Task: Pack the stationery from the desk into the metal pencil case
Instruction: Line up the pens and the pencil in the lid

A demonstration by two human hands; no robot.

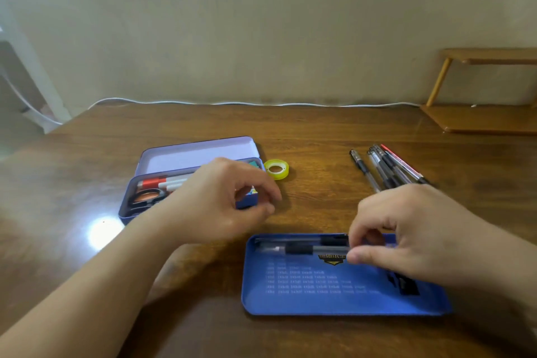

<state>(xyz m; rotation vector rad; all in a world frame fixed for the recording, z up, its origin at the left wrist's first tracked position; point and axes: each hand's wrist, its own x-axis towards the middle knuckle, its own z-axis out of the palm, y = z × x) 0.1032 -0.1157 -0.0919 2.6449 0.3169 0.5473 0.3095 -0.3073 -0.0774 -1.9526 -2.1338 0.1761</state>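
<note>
So I'm laying a gel pen (302,249) into the blue tray (334,296), which I'm taking as the landmark. My right hand (412,229) is pinching the pen's back end between thumb and fingers (359,256), and I'm lining it up along the tray's far edge next to another pen (302,239) already lying there, probably so they're stacking tight and leaving the tray's near half free.

My left hand (220,200) is hovering to the tray's far left, fingers loosely curled and grasping nothing as far as I can tell, right over the near-right corner of the open metal pencil case (162,171). Markers (162,182) and scissors (145,197) are sitting inside it.

Beyond the tray, to the right, the remaining pens (389,167) are waiting in a loose bunch, and a tape roll (276,168) is sitting just beside the case. There's plenty of bare tabletop (319,131) between the tray and those pens for reaching.
</note>
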